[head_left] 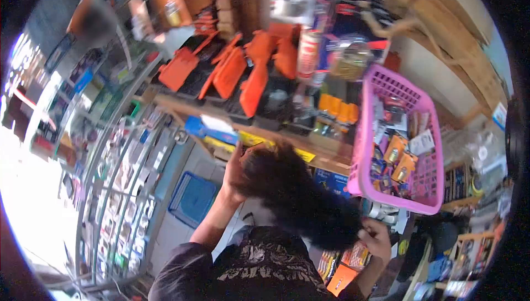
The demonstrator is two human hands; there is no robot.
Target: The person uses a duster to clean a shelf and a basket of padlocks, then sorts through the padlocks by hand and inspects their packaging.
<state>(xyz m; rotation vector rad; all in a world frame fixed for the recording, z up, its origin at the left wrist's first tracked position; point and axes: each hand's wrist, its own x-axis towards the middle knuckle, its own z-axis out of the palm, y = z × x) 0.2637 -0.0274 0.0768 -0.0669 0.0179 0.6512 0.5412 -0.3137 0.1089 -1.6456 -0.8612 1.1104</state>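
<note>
A dark, fluffy duster stretches across the front of my body, blurred by motion. My left hand is at its upper left end, with the fingers wrapped against the dark bristles. At the lower right end, my right hand is closed at the duster's edge; what its fingers pinch is too blurred to make out. Just above the right hand stands a pink basket holding orange and white packages.
Orange-lidded bins line a wooden shelf beyond my hands. A glass display case runs along the left. On the floor lies a blue basket. Small goods fill a rack at the lower right.
</note>
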